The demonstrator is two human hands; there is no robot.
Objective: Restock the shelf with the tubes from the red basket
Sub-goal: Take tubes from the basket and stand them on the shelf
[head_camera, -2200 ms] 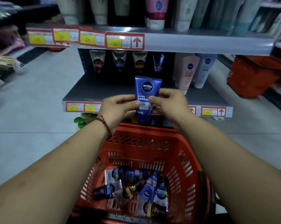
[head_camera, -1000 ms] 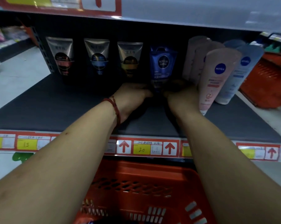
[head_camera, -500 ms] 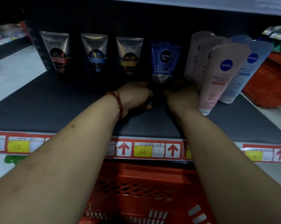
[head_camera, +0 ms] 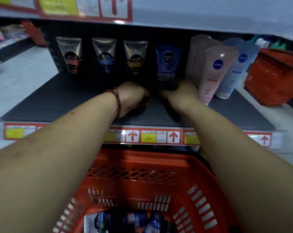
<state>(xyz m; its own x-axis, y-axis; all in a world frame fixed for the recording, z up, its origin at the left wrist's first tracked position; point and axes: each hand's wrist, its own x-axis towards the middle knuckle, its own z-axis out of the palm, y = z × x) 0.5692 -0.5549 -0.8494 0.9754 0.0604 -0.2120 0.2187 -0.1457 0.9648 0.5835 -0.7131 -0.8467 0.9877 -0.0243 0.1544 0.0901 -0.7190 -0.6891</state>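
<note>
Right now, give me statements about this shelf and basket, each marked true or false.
1. The blue Nivea Men tube stands upright on the shelf. True.
2. The red basket is empty. False: tubes lie in it.
3. The red bracelet is on the right wrist. False: the left wrist.
4. The left hand and right hand both reach to the blue tube's foot. True.
5. The silver tubes stand right of the blue tube. False: left of it.

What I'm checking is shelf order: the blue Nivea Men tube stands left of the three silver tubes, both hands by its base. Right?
Wrong side: in the head view the blue Nivea Men tube stands right of the three silver tubes; left hand and right hand are by its base.
</note>
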